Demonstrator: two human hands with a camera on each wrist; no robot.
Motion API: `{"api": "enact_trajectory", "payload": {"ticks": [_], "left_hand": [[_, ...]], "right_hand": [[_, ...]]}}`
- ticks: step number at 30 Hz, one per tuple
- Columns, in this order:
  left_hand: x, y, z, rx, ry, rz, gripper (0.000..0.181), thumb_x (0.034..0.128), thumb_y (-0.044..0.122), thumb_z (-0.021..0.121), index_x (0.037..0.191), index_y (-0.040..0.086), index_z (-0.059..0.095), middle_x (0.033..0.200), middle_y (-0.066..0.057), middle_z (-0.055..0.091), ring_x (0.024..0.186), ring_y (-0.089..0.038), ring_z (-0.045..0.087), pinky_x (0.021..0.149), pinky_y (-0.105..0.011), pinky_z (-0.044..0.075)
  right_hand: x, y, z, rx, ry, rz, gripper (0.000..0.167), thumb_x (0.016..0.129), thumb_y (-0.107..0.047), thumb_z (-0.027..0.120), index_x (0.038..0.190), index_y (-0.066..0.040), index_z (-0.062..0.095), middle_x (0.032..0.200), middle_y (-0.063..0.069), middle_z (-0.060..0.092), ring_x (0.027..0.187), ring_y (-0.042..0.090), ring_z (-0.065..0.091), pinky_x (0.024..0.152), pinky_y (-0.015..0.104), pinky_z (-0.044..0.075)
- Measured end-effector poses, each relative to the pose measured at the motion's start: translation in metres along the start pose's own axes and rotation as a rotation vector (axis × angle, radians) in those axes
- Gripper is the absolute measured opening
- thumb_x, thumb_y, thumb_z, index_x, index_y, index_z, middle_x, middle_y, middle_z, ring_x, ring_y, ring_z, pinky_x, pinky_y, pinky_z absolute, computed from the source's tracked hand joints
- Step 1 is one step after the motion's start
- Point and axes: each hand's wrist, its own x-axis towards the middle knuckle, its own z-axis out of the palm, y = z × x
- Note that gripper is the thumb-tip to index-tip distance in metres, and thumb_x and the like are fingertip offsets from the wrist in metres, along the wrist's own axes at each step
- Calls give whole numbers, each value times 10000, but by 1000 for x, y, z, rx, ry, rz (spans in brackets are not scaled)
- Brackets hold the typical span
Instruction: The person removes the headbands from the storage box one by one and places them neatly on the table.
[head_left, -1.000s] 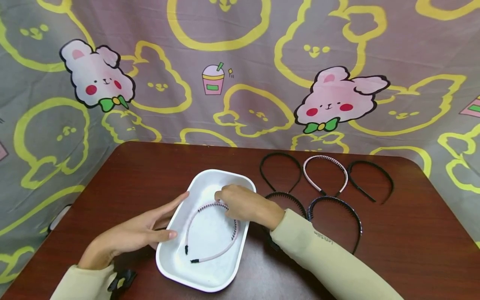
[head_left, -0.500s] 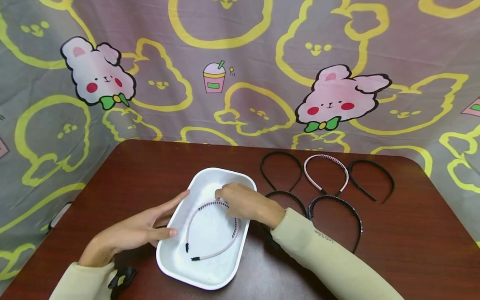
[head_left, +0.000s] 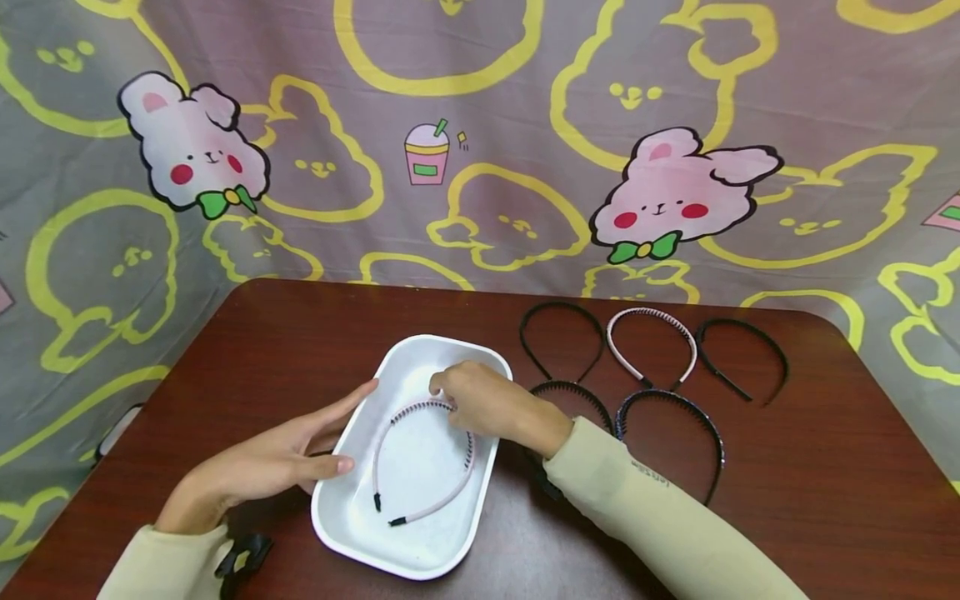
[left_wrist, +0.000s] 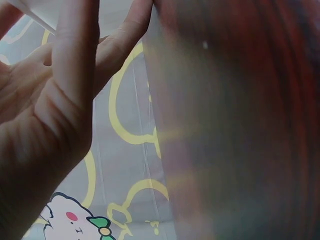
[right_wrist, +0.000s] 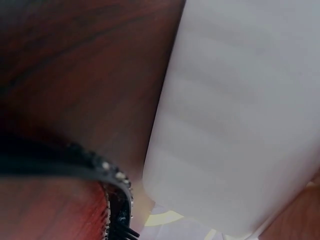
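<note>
A white rectangular tray (head_left: 335, 533) stands at a slant on the table in the head view. Inside it lies a pale pink toothed headband (head_left: 376, 471), its black tips toward the person. My right hand (head_left: 487, 402) reaches over the tray's right side and pinches the top of this headband; the fingertips are partly hidden. My left hand (head_left: 262, 462) holds the tray's left rim, thumb over the inside and the other fingers outside. The left wrist view shows that hand (left_wrist: 55, 95) close up. The right wrist view shows the tray's outer side (right_wrist: 235, 125) but no fingers.
Several headbands lie right of the tray: a thin black one (head_left: 562, 305), a pink one (head_left: 651, 312), another black one (head_left: 780, 350), a black toothed one (head_left: 570, 386) and a dark sparkly one (head_left: 718, 437). A patterned cloth (head_left: 502, 108) hangs behind the brown table (head_left: 840, 467).
The pink headband's black tips have shifted slightly right inside the tray. Both hands stay almost in place; the right hand keeps its pinch on the headband.
</note>
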Motion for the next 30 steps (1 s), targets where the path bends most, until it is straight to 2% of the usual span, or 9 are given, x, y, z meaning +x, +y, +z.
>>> {"api": "enact_trajectory", "payload": {"ticks": [6,12,30], "left_hand": [[0,-2,0,3,-11,23,921,1021,162,673,1676,441,89,1769,-68,-58,1540,-489,265,958,-467,587],[0,-2,0,10,-3,26,926,1017,167,678,1678,435,89,1768,-79,-68,1538,-504,263,958,-462,588],[-1,0,0,10,-13,32,911,1026,165,665,1677,440,89,1765,-75,-47,1537,-472,271,955,-448,588]], "right_hand": [[0,0,0,29,18,6,317,833,68,771,1128,-45,745,913,57,723,851,167,609,780,280,497],[-1,-2,0,51,21,37,339,857,51,768,1183,-40,742,989,82,743,916,179,646,825,286,519],[-3,-1,2,56,72,10,331,868,50,745,1186,-38,744,972,72,722,904,188,630,841,304,513]]}}
